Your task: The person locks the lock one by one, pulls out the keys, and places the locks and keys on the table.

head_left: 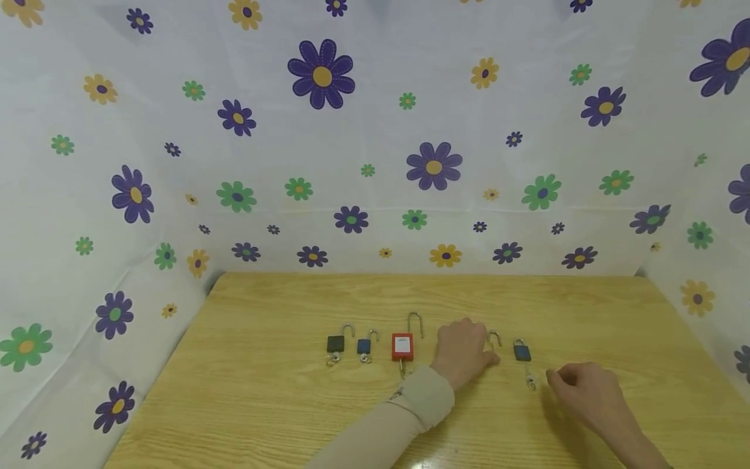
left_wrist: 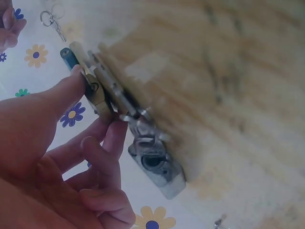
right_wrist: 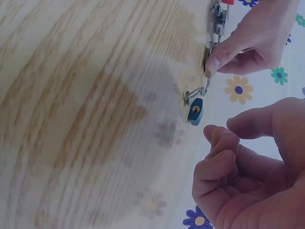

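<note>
My left hand (head_left: 465, 352) grips a brass-coloured padlock (left_wrist: 99, 98) between thumb and fingers, close over the table. Its raised shackle (head_left: 495, 337) shows past the hand in the head view. Just to the right lies a blue padlock (head_left: 522, 352), its shackle seated, with a key on a ring (head_left: 530, 380) in front of it. My right hand (head_left: 592, 397) hovers to the right of that key, fingers loosely curled and nothing visible between them. A grey metal padlock (left_wrist: 159, 167) sits beside the brass one in the left wrist view; the left hand hides it from the head camera.
Left of the hands stand a red padlock (head_left: 402, 347), a small blue padlock (head_left: 364, 346) and a dark padlock (head_left: 336, 344), all with raised shackles and keys at their bases. Flower-print cloth (head_left: 375, 130) walls the wooden table (head_left: 263, 404) at the back and sides.
</note>
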`<state>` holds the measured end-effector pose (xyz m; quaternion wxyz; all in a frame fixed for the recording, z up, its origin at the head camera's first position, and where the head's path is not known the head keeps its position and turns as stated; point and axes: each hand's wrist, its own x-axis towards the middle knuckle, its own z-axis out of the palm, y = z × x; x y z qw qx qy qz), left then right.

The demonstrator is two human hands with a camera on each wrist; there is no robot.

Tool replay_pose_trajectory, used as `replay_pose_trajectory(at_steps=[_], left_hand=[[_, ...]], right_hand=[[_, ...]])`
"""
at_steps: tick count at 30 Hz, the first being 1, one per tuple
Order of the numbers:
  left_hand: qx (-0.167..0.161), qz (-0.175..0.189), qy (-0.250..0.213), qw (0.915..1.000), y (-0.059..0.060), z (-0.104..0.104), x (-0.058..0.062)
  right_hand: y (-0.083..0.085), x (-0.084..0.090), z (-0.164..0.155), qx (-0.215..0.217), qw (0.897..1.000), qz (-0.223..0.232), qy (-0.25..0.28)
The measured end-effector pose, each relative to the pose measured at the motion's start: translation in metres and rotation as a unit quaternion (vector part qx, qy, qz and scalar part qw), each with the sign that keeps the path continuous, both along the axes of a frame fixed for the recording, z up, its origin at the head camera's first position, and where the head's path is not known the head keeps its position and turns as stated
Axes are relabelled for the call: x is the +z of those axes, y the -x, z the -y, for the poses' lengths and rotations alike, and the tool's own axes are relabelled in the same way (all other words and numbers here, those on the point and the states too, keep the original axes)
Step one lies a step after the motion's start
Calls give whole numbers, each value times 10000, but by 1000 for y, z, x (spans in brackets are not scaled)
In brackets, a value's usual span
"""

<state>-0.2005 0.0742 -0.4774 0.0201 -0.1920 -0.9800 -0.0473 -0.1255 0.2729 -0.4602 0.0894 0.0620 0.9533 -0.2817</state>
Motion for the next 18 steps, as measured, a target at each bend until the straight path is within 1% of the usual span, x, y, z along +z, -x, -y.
replay_pose_trajectory(at_steps=[4, 8, 10, 13, 18], left_hand=[[-82, -87, -59, 9999, -1, 0, -2], [-132, -77, -274, 9995, -2, 0, -3], [-94, 50, -503, 9987, -2, 0, -3], [17, 376, -862, 9956, -2, 0, -2], [120, 770, -1202, 9897, -4, 1, 1]], right_hand=[[0, 0, 1, -2, 10000, 15, 23], [0, 0, 2, 23, 10000, -36, -37], [0, 0, 2, 32, 9999, -78, -75], [0, 0, 3, 53, 9998, -143, -122], [-1, 0, 3, 45, 9999, -116, -71]])
